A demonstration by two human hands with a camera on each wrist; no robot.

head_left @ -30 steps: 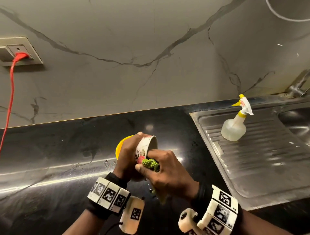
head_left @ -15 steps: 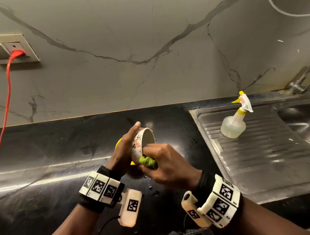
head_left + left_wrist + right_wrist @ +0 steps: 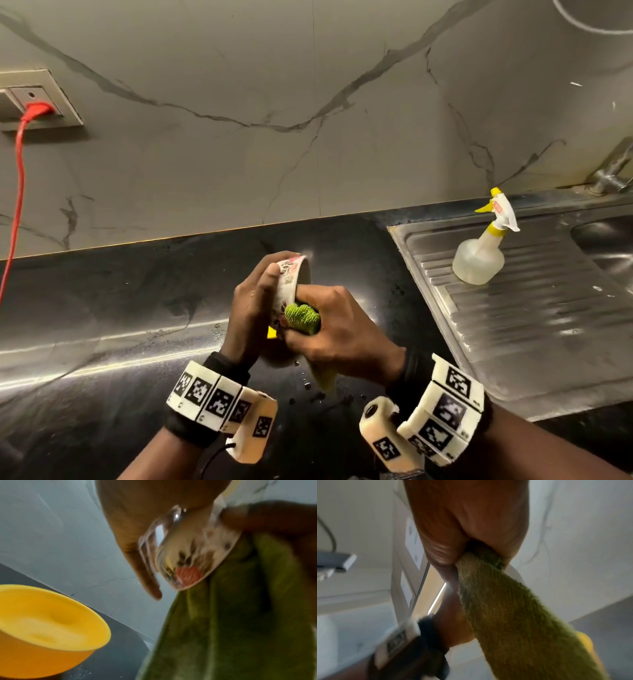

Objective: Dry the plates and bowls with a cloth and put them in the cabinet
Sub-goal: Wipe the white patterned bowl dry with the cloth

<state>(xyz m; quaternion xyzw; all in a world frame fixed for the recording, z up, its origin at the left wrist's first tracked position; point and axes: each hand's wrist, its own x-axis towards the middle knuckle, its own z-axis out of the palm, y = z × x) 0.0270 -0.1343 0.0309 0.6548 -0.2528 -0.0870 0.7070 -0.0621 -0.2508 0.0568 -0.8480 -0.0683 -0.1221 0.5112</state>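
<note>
Fingers of left hand (image 3: 253, 308) grip bowl (image 3: 289, 284); right hand (image 3: 337, 329) pinches cloth (image 3: 303, 318) at rim.

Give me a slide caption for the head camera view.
Left hand holds a patterned bowl while the right hand wipes it with a green cloth.

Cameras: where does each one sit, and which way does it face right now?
Head: looks down at the counter; both hands, left hand, right hand, and wristbands show.
Left wrist: looks along the palm at the patterned bowl, green cloth and yellow bowl.
Right wrist: looks along the palm gripping the cloth; the left wrist shows.
Shared: all three show the cloth.
</note>
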